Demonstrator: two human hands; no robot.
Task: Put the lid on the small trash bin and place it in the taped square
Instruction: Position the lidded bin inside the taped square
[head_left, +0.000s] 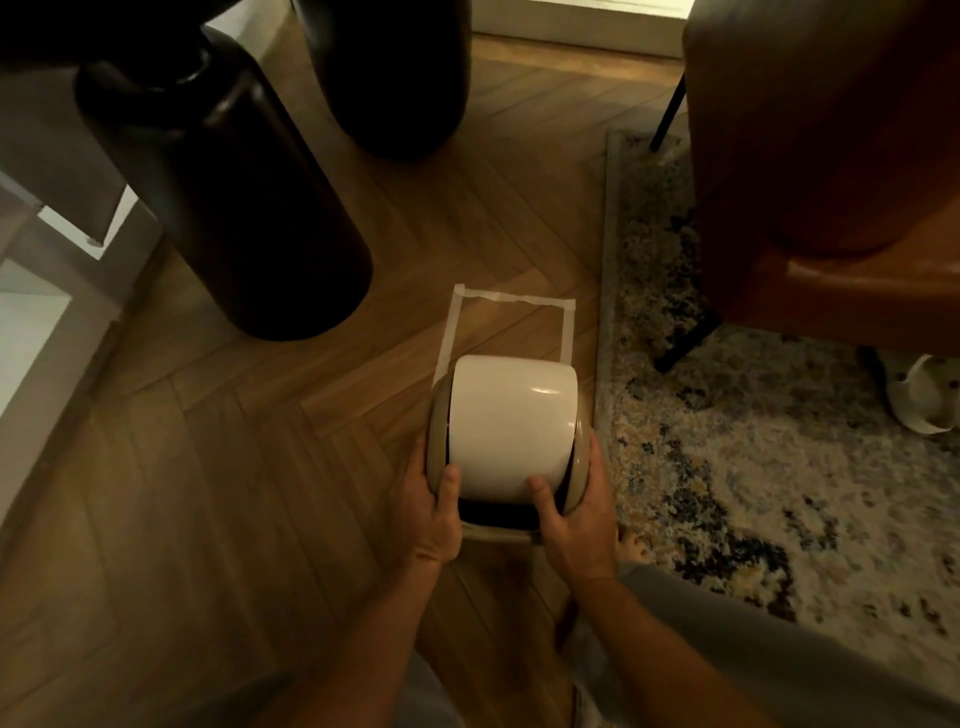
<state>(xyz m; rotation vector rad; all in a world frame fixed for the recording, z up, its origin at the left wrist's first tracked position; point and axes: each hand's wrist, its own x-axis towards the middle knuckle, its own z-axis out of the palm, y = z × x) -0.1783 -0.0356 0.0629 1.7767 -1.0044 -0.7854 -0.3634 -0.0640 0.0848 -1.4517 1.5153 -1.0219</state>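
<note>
- Dim room here, a herringbone wooden floor (234, 467) underfoot, with a mottled grey and gold rug (753, 441) running along its right side
- Two tall dark rounded vases (223, 197) stand at the upper left, and a brown leather armchair (831, 182) on thin black legs sits on the rug
- Centre floor: a square of white masking tape (457, 325), its far edge and two side strips showing, the near part hidden
- And there is the small beige trash bin (434, 431), glossy cream rolling lid (511, 421) seated on top, covering the near part of that square; whether it rests on the floor I cannot tell
- The left hand (428, 519) has its grip clamped on the bin's left side, thumb up on the lid's edge
- The right hand (574, 525) is clamped on the right side, thumb pressing the lid's near corner
- A pale slipper (922, 395) lies on the rug at far right
</note>
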